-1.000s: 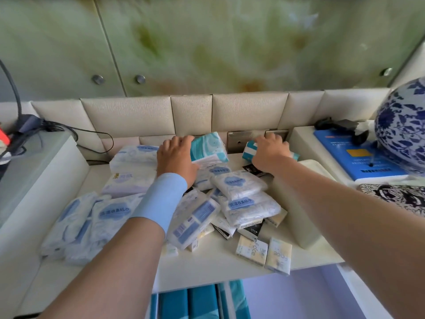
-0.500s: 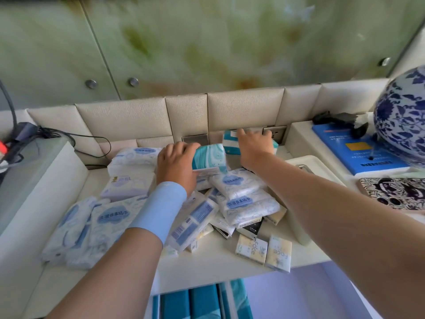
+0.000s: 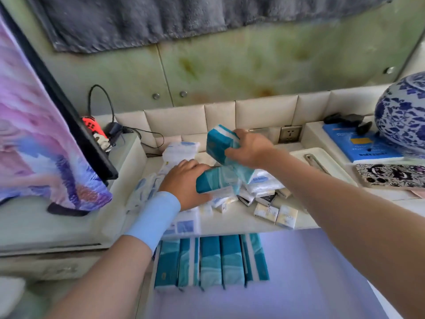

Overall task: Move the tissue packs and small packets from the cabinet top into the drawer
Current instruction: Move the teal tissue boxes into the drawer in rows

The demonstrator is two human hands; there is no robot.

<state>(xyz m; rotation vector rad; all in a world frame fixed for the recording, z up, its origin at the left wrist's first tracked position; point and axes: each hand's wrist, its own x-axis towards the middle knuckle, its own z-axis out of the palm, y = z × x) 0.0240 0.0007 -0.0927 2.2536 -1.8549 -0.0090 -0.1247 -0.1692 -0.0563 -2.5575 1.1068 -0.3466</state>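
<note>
OP: Lifted since a moment ago: our right hand (image 3: pixel 250 150) curled round the upper teal pack (image 3: pixel 217 143), white-edged, above the cabinet top (image 3: pixel 230 224).
Reply: yep, and our left hand (image 3: pixel 184 185) gripped the lower teal pack (image 3: pixel 213 183), down at the pile (image 3: pixel 262 183).

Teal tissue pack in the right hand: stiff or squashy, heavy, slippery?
Probably squashy: the teal tissue pack seems to give where the right hand wraps it. Likely light, held up one-handed. Its film wrap may be slippery; flat sides make rolling unlikely.
</note>
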